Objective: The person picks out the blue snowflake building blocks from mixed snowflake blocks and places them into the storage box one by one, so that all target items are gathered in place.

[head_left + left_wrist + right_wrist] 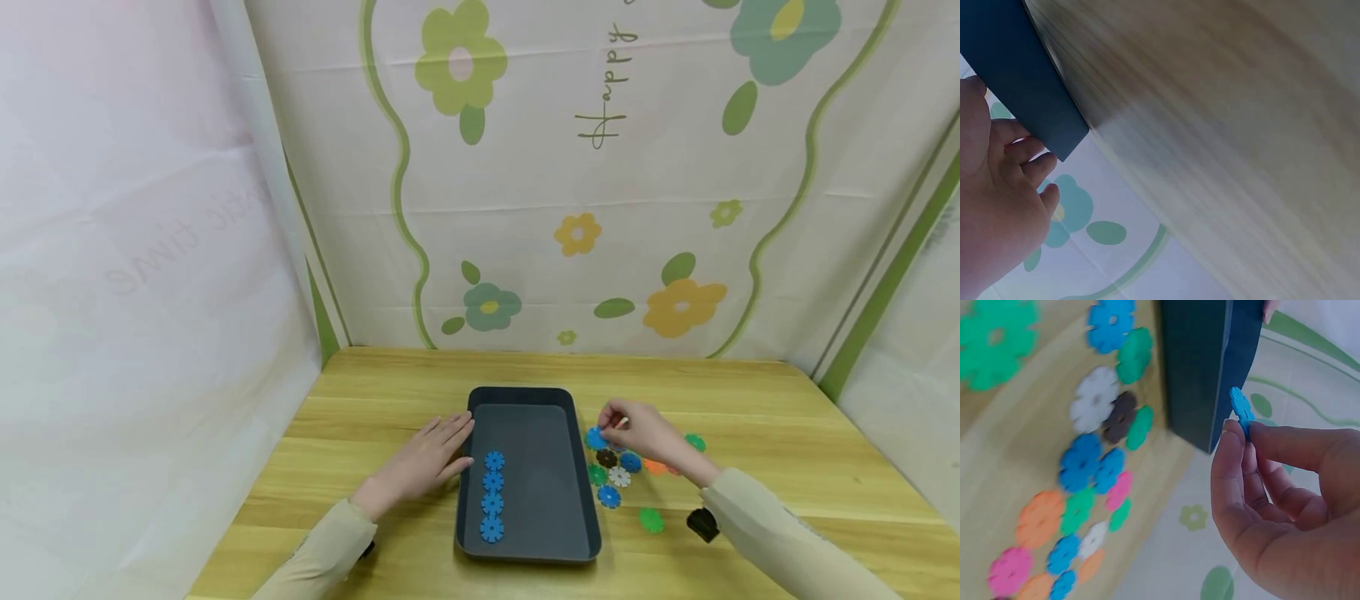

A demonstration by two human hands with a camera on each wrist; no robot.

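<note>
My right hand (640,431) pinches a blue notched plastic disc (1242,407) between thumb and forefinger, above the loose discs to the right of the tray. My left hand (426,460) rests with straight fingers on the left rim of the dark grey tray (540,483). In the left wrist view the fingers (1040,167) lie along the tray's outer wall. Inside the tray, a column of blue discs (492,503) runs along the left side.
Loose discs in several colours lie right of the tray, among them a brown disc (607,457), a white disc (619,477) and a green disc (652,521). A black object (702,524) is near the right sleeve. A flowered cloth (525,183) hangs behind the wooden table (360,408).
</note>
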